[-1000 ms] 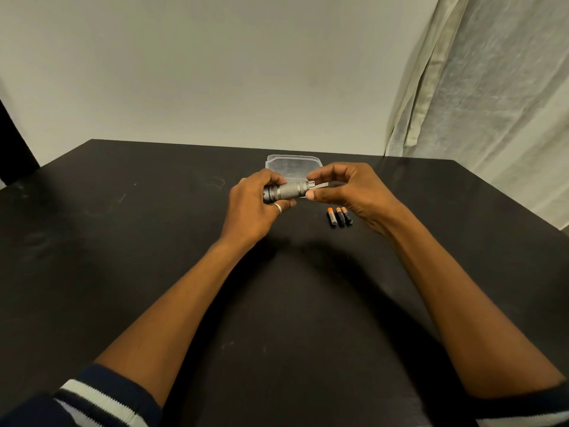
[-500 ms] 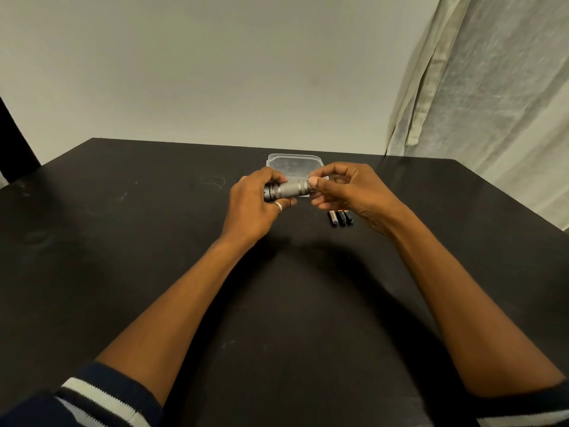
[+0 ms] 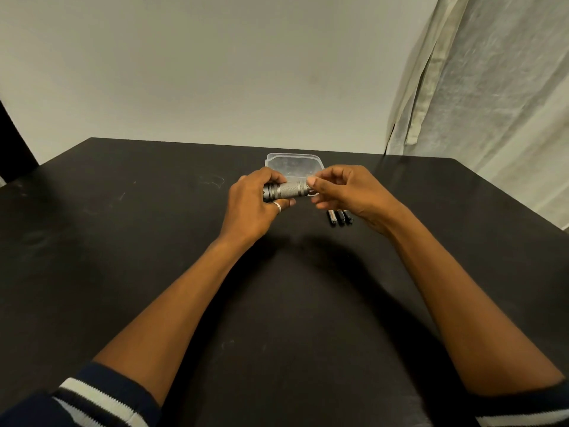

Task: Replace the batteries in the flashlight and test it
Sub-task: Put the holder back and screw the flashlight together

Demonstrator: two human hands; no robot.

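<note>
A grey knurled flashlight (image 3: 288, 190) lies level above the black table (image 3: 123, 241), held at its left end by my left hand (image 3: 254, 208), which wears a ring. My right hand (image 3: 348, 192) pinches the flashlight's right end with thumb and fingers; a pale part there is mostly hidden by the fingertips. Three small batteries (image 3: 340, 216) lie side by side on the table just under my right hand, partly covered by it.
A clear plastic container (image 3: 294, 163) sits on the table right behind the flashlight. A pale curtain (image 3: 480, 87) hangs at the right, beyond the table's far right corner. A dark object stands at the left edge.
My right hand has moved left along the pale part, closing onto the flashlight's right end, and that part now shows far less. The left hand has held still.
</note>
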